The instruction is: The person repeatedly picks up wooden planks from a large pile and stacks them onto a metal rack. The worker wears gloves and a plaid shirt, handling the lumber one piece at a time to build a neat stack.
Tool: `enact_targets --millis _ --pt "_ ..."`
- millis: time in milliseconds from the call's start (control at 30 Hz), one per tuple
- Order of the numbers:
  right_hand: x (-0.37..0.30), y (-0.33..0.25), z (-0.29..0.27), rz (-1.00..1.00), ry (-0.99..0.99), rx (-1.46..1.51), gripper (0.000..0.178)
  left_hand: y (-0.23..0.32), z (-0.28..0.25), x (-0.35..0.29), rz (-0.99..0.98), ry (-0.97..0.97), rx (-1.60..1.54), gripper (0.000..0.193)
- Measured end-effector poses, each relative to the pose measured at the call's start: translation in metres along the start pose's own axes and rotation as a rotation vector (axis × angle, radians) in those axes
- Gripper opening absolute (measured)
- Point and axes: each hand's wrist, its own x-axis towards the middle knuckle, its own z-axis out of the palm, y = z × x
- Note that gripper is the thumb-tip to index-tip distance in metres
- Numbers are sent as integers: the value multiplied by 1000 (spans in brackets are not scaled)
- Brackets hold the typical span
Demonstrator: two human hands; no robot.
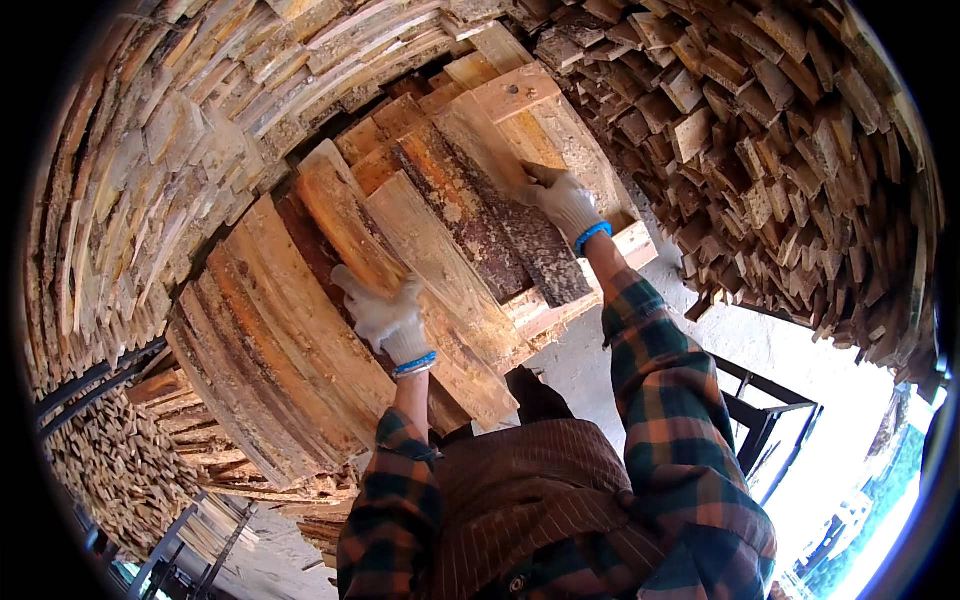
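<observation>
Both my hands wear white knit gloves with blue cuffs. My left hand [385,318] rests on the stack in front of me, fingers spread, at the edge of a long orange-brown board [345,212]. Its palm covers part of that board. Farther right, my right hand [566,204] reaches over the boards with its fingers stretched out to the left. They touch a pale plank [478,145] beside a dark, bark-covered board [470,215]; the fingertips are partly hard to make out. A lighter rough board [440,265] lies between my hands.
Stacked lumber [170,130] rises high at the far left. Another tall pile of board ends [770,150] stands on the right. More wood pieces [115,460] are at lower left. A black metal frame [765,415] stands on the pale floor [585,370] at right.
</observation>
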Motion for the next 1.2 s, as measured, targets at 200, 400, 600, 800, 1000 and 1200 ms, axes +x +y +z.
enact_targets --millis 200,400,600,800,1000,1200 --pt "-7 -28 -6 133 -179 531 68 -74 2 57 -171 -84 -512 85" --pt "-18 -98 44 -10 -44 -76 78 -37 -20 40 -347 -240 -1076 77" --pt "0 -106 4 76 -392 57 62 -74 -15 52 -143 -362 -895 58" --pt "-7 -40 1 30 -379 114 59 -133 -47 69 -469 -257 -1160 50" --pt "-39 -94 29 93 -250 -98 56 -151 -43 78 -393 -94 -1162 47" --pt "-38 -103 6 65 -197 -109 44 -128 -63 66 -329 -135 -760 39"
